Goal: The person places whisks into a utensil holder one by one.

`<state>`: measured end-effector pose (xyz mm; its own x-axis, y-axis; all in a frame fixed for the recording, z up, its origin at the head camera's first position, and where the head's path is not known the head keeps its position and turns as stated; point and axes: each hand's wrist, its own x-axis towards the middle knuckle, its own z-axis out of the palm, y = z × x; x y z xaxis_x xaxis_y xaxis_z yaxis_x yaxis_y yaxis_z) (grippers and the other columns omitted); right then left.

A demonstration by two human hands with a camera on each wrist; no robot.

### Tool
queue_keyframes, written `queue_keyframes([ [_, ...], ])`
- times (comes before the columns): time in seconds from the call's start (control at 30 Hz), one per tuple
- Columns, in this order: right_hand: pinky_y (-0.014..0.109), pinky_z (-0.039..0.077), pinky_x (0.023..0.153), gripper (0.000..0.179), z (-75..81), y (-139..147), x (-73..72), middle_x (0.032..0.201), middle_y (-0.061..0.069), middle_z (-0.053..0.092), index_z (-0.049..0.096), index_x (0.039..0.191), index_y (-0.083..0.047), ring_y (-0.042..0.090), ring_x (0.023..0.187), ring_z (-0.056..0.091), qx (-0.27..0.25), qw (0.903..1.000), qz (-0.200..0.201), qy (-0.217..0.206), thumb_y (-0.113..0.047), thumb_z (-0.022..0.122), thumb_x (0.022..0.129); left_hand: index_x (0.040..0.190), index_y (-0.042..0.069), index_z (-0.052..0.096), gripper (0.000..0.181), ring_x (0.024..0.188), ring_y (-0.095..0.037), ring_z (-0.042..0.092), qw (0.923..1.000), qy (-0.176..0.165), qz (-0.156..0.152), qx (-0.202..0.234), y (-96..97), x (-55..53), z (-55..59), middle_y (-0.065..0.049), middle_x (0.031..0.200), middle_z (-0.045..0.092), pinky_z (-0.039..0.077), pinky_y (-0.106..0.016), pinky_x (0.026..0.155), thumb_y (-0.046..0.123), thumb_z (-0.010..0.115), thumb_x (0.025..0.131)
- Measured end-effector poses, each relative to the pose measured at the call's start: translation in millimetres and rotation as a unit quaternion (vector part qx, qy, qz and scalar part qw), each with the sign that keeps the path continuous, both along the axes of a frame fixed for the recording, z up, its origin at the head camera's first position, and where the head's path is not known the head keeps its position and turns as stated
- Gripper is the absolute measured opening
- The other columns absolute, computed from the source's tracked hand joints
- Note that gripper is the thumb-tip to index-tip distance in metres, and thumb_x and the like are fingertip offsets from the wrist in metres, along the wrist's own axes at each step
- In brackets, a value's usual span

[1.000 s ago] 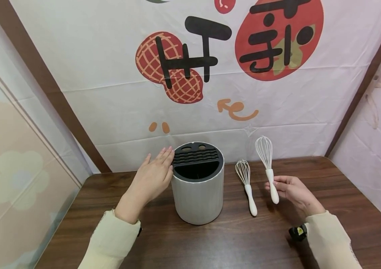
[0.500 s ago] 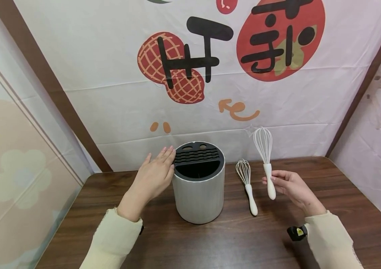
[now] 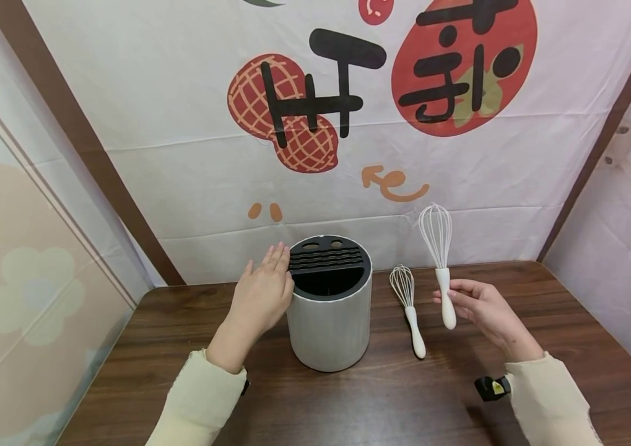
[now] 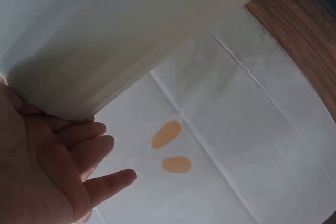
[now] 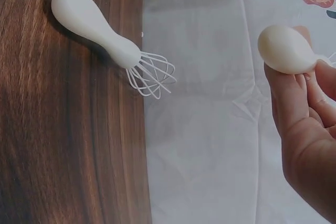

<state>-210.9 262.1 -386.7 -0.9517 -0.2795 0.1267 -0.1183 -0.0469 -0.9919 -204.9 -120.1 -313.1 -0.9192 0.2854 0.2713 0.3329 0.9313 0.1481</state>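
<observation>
My right hand (image 3: 479,308) pinches the white handle of a large whisk (image 3: 443,297), holding it above the table with its wire loops upward. In the right wrist view the handle's rounded end (image 5: 286,49) sits between thumb and fingers. A smaller white whisk (image 3: 410,316) lies on the table between the held whisk and a round utensil holder (image 3: 329,331). That holder is pale grey, with a black top that has a half-round opening, wavy slots and two round holes. My left hand (image 3: 265,285) rests on its left rim, fingers mostly straight; in the left wrist view the fingers (image 4: 89,150) touch its side.
The dark wooden table (image 3: 315,409) ends at a white printed cloth backdrop (image 3: 198,186) close behind the holder. Cloth walls stand at the left and right sides. A black device (image 3: 492,388) is strapped at the right cuff.
The large whisk has risen a little in my right hand, shifted slightly left, and stands more upright. My left hand has turned slightly and slid a little right along the holder's rim.
</observation>
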Motion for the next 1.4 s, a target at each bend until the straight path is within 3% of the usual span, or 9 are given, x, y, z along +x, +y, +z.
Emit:
queue_keyframes([
  [0.57, 0.023, 0.052, 0.081, 0.017, 6.0, -5, 5.8, 0.100, 0.003, 0.070, 0.063, 0.105, -0.009, 0.016, 0.098, 0.066, -0.021, 0.9993, 0.007, 0.031, -0.003, 0.049, 0.097, 0.143, -0.002, 0.037, 0.050, 0.138, -0.027, 0.028, 1.0000, 0.005, -0.001, 0.007, -0.4, 1.3, -1.5, -0.013, 0.150, 0.031, 0.022, -0.056, 0.108, 0.022, 0.031, 0.099],
  [0.87, 0.023, 0.051, 0.082, 0.017, 9.5, -10, 8.6, 0.102, 0.010, 0.070, 0.063, 0.106, -0.006, 0.018, 0.098, 0.066, -0.034, 0.9979, 0.006, 0.055, -0.001, 0.049, 0.096, 0.143, -0.003, 0.037, 0.050, 0.138, -0.028, 0.029, 0.9999, 0.010, -0.001, 0.006, 0.1, 0.5, -4.2, -0.013, 0.149, 0.031, 0.023, -0.057, 0.107, 0.021, 0.033, 0.099],
  [1.1, 0.023, 0.052, 0.081, 0.016, 14.3, -8, 10.2, 0.100, 0.005, 0.070, 0.062, 0.107, -0.007, 0.014, 0.096, 0.066, -0.024, 0.9985, -0.013, 0.047, -0.004, 0.051, 0.097, 0.142, -0.003, 0.037, 0.050, 0.138, -0.028, 0.029, 0.9999, 0.010, -0.010, 0.006, 5.4, -2.0, -3.6, -0.014, 0.149, 0.032, 0.024, -0.056, 0.107, 0.022, 0.032, 0.099],
  [1.4, 0.026, 0.051, 0.084, 0.017, 19.6, -13, 6.0, 0.102, 0.005, 0.070, 0.061, 0.110, -0.007, 0.019, 0.100, 0.066, -0.034, 0.9986, 0.002, 0.042, -0.004, 0.051, 0.097, 0.142, -0.004, 0.036, 0.050, 0.138, -0.029, 0.027, 0.9999, 0.003, -0.009, 0.011, 1.8, -2.1, -3.8, -0.015, 0.149, 0.032, 0.023, -0.058, 0.107, 0.021, 0.031, 0.099],
])
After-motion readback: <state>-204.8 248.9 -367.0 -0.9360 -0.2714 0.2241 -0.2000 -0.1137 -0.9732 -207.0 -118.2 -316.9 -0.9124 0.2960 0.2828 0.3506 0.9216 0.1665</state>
